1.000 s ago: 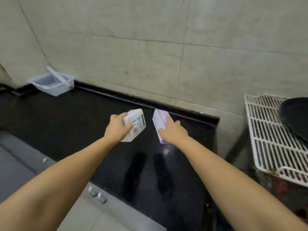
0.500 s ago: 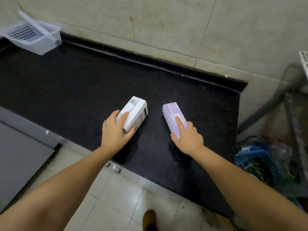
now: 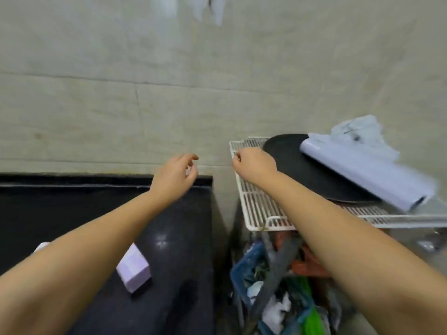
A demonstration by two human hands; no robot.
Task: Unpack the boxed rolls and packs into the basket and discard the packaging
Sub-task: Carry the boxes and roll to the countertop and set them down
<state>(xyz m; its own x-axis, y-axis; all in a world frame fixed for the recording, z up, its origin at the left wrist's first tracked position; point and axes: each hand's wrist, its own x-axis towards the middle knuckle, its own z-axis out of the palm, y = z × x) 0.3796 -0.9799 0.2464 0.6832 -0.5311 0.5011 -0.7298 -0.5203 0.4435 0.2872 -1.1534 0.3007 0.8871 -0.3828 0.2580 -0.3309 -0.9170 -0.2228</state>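
A pale purple box (image 3: 133,269) lies on the black counter (image 3: 96,209) beside my left forearm. Only a sliver of the white box (image 3: 41,246) shows behind that arm. My left hand (image 3: 174,177) hovers over the counter's far right corner, fingers apart and empty. At the near left corner of the white wire rack (image 3: 256,209), my right hand (image 3: 254,163) has its fingers curled; whether they grip the wire is hidden. A long pale roll (image 3: 362,175) lies across a black round pan (image 3: 302,170) on the rack.
Crumpled white plastic (image 3: 358,131) sits behind the roll. Under the rack stands a blue crate (image 3: 244,269) stuffed with rubbish and bags. A tiled wall (image 3: 169,93) rises right behind the counter and the rack. A narrow gap separates the counter from the rack.
Both hands have let go of the boxes, which now lie on the counter. The hands rose and moved right toward the wire rack, and the view swung right and upward.
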